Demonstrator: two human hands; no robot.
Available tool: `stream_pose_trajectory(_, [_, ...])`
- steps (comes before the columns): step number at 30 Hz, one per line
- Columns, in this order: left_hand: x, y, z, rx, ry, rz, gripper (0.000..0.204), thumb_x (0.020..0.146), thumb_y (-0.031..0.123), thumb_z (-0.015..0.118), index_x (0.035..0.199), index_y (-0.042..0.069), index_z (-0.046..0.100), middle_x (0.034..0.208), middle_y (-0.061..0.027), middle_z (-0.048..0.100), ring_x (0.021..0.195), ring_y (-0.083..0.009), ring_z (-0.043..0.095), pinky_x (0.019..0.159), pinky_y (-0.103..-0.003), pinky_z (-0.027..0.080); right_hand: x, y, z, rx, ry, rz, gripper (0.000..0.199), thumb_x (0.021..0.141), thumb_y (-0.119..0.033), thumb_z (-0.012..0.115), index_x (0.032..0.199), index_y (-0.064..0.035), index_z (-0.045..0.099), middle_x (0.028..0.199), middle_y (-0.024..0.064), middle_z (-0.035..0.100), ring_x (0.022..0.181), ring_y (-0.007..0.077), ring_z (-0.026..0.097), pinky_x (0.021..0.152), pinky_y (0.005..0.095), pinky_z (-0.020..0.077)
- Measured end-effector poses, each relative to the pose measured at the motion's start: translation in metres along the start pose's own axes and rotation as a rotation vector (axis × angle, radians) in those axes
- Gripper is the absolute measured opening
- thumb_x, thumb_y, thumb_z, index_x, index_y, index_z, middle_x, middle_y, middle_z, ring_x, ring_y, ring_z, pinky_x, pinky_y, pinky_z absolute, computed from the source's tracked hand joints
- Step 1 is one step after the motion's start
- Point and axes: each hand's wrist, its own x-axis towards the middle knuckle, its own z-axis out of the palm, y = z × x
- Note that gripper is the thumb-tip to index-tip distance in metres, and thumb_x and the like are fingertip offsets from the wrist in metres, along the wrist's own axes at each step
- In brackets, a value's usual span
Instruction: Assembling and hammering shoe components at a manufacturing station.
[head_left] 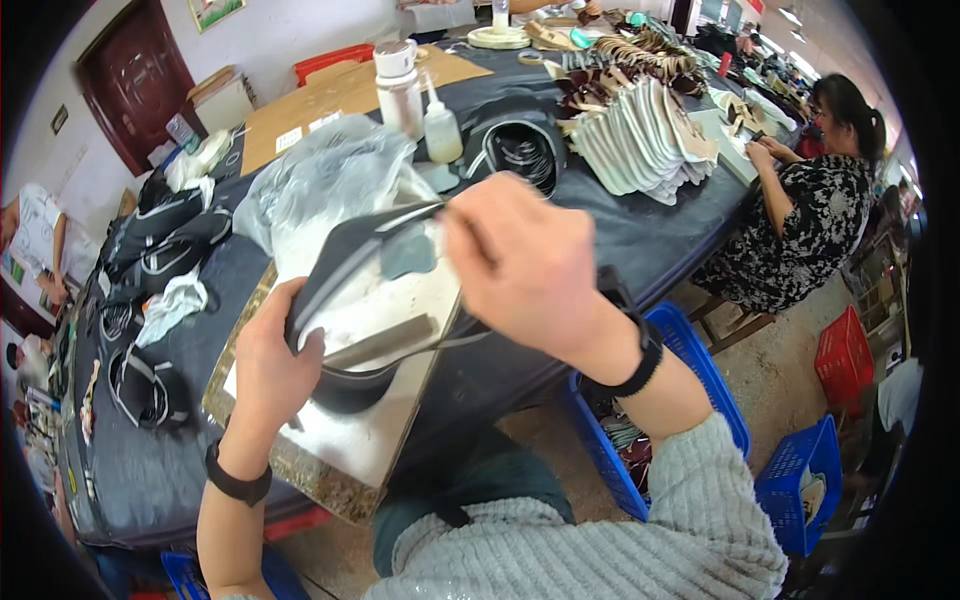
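A black, curved shoe-upper piece (345, 255) with a pale edge is stretched between my hands above a white board (365, 445). My left hand (268, 360) is closed on its left end, the thumb pressed against the inner side. My right hand (525, 260) is closed on the far right end; that hand is slightly blurred and its fingertips are partly hidden. Below the piece, a grey bar (385, 340) and a dark grey-green patch (408, 256) lie on the board.
Beyond the board are a plastic bag (325, 180), a white canister (398, 95), a squeeze bottle (440, 130) and stacked pale pieces (645, 140). Black pieces (165, 240) lie left. A blue basket (600, 440) stands at the table's right edge. Another person (800, 220) sits at right.
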Motion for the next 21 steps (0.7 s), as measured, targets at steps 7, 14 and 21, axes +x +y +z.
stream_pose_trajectory(7, [0.099,0.009,0.041,0.012,0.133,0.135,0.038,0.071,0.003,0.073,0.107,0.003,0.059,0.1,-0.0167,0.065,0.094,-0.0345,0.063,0.082,-0.038,0.049,-0.044,0.035,-0.055,-0.153,-0.27,0.433,0.028,0.079,-0.005,0.062,0.106,-0.0061,0.063,0.062,0.0102,0.06,0.052,0.0298,0.059,0.049,0.0378,0.0459])
stream_pose_trajectory(14, [0.151,0.085,0.116,0.048,0.282,0.83,0.042,0.057,-0.003,0.064,0.097,0.009,0.06,0.106,-0.0073,0.059,0.114,-0.0274,0.053,0.097,-0.047,0.037,-0.054,0.068,-0.073,0.067,-0.318,0.548,0.081,0.07,-0.026,0.083,0.135,0.0005,0.043,0.111,0.0186,0.059,0.1,0.0302,0.06,0.085,0.0369,0.0477])
stream_pose_trajectory(21, [0.164,0.131,0.082,0.02,0.038,0.875,0.074,0.063,0.002,0.072,0.132,0.009,0.046,0.139,-0.0116,0.044,0.135,-0.0325,0.035,0.111,-0.045,0.028,-0.014,0.111,-0.051,1.133,-0.297,0.936,0.054,0.082,-0.004,0.071,0.129,0.0026,0.045,0.102,0.005,0.062,0.091,0.0112,0.06,0.081,0.0272,0.0495])
